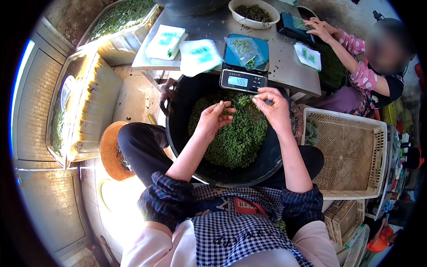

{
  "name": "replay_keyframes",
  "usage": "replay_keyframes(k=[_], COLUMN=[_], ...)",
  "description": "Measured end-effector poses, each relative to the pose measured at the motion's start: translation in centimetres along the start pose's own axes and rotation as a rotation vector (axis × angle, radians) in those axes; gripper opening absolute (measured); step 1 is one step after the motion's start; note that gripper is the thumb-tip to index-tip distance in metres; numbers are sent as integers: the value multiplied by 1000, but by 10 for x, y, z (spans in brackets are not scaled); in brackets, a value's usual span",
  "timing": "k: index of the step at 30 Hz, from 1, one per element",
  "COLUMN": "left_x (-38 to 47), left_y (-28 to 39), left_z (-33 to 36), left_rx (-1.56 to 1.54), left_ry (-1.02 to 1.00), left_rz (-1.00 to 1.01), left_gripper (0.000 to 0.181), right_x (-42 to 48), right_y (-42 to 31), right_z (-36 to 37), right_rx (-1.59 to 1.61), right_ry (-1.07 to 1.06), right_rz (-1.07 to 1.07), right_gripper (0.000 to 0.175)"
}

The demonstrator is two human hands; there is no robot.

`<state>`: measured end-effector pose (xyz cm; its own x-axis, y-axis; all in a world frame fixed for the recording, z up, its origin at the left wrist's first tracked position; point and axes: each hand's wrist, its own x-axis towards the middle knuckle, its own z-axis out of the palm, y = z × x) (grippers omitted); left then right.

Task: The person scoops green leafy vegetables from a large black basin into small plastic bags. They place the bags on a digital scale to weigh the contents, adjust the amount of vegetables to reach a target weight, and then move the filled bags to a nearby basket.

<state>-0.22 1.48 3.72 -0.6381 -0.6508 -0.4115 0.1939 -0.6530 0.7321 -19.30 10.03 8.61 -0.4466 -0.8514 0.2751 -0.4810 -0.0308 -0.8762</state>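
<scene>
In front of me a large black tub (180,133) holds a heap of small round green berries (237,143), which look like green peppercorns. My right hand (275,108) pinches a small green sprig (245,100) between thumb and fingertips, above the heap. Just left of it, my left hand (217,118) has its thumb and forefinger close together and the other fingers loosely curled; whether a tiny bit sits between them is unclear. Beyond my hands a digital scale (243,80) with a lit display carries a clear plastic bag (245,50) partly filled with green berries.
Stacks of printed bags (165,41) lie on a metal table (280,63) beside a white bowl (253,24) of dark bits. A co-worker (357,73) handles a bag on another scale (293,28). Around me are a plastic crate (343,153), an orange bucket (115,150) and a white bin (96,110).
</scene>
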Motion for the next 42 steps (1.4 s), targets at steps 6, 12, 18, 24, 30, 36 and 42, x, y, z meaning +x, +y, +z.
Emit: replay_keyframes(k=[6,12,18,24,30,36,42], left_x=[-5,-12,-12,-9,-11,-13,-13], left_y=[-9,-10,-10,-12,-17,-16,-23], left_z=[0,5,8,11,25,27,18], left_rx=[40,86,88,-98,-204,-112,61], left_ry=[-18,-28,-44,-73,-113,-137,-96], left_rz=[-30,-62,-99,-132,-188,-185,-103], left_gripper=[33,32,35,43,45,52,37], right_x=[55,104,98,-7,-40,-38,-31], right_y=[17,18,23,-3,-10,-13,-6], right_z=[6,43,32,28,32,27,21], right_rx=[-458,-713,-859,-393,-437,-350,-211], right_ry=[466,439,240,-45,-137,-108,-72], right_rz=[-224,-504,-481,-275,-198,-179,-68], right_gripper=[8,6,18,18,17,13,13])
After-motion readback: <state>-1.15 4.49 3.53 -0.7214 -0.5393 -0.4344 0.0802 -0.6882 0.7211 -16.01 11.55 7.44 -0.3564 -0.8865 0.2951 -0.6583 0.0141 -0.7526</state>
